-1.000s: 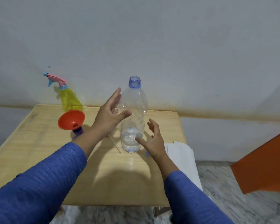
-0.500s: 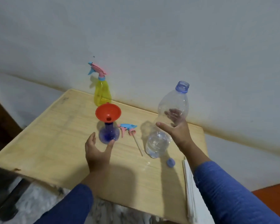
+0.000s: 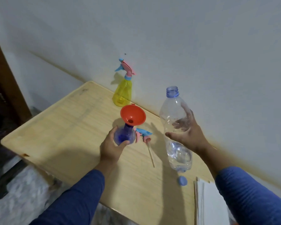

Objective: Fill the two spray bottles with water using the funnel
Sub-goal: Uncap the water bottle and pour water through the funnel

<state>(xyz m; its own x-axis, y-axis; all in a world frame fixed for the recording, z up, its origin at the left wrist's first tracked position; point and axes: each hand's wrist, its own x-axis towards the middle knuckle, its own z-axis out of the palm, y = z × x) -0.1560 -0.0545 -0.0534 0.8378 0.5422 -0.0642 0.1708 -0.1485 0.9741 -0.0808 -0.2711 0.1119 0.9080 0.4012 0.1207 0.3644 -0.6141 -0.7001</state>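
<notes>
Since half a second ago, left hand (image 3: 111,147) is now gripping blue spray bottle (image 3: 124,135) under funnel (image 3: 133,115); right hand (image 3: 187,135) is clasping water bottle (image 3: 175,127); pouring not yet begun; yellow spray bottle (image 3: 122,93), beyond both, looks capped.

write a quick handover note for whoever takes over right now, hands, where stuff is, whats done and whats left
Left hand grips the blue spray bottle; the orange funnel sits in its neck.
Right hand holds the uncapped water bottle, a little water at its bottom.
Its cap and the loose spray head lie on the table.
Yellow spray bottle stands capped by the wall.
Left: pour into blue, refit its head.
</notes>
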